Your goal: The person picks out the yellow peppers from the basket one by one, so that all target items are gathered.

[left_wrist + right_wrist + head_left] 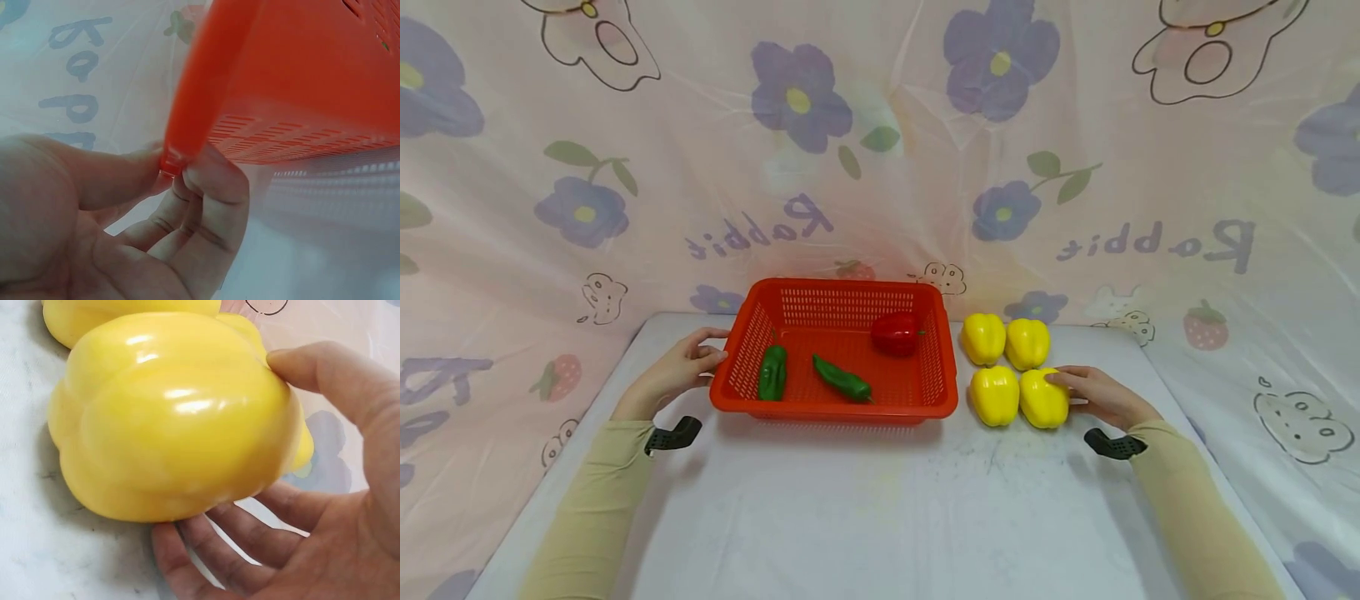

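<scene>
A red plastic basket [835, 406] stands on the table, and my left hand [681, 367] pinches its left rim [194, 119] between thumb and fingers. Inside lie a red bell pepper [897, 334] at the right, a long green pepper [841, 379] in the middle and a wider green pepper [772, 373] at the left. My right hand [1101, 395] holds the front right yellow bell pepper [1043, 399] of a group right of the basket. In the right wrist view, the thumb is on one side of this pepper [181, 419] and the fingertips touch its other side.
Other yellow bell peppers stand close by: one front left [995, 396], one back left [983, 338] and one back right [1027, 343]. A white cloth covers the table [880, 517]. Behind it hangs a patterned curtain [895, 167], close to the basket's far side.
</scene>
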{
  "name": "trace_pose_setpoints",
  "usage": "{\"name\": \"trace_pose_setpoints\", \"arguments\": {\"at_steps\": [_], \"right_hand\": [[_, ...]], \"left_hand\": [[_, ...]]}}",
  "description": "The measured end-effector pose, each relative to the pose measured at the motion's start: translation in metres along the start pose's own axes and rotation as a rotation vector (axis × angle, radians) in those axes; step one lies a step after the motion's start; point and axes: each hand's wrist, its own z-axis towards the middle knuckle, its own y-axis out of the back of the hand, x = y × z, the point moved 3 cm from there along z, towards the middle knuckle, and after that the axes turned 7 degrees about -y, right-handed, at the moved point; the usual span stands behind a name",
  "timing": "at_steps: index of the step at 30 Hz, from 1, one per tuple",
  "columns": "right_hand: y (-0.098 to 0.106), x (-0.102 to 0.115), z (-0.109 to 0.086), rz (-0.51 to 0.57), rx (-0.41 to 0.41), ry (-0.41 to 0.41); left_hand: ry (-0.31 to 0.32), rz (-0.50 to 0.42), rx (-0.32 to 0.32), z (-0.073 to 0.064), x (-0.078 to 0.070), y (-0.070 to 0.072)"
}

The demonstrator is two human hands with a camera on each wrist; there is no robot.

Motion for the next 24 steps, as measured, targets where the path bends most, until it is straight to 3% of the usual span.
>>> {"name": "trace_pose_setpoints", "arguments": {"at_steps": [24], "right_hand": [[0.0050,0.0024,-0.0087,0.020,0.018,0.026]], "left_hand": [[-0.004,-0.005,-0.013,-0.0005,0.0029,0.0012]]}}
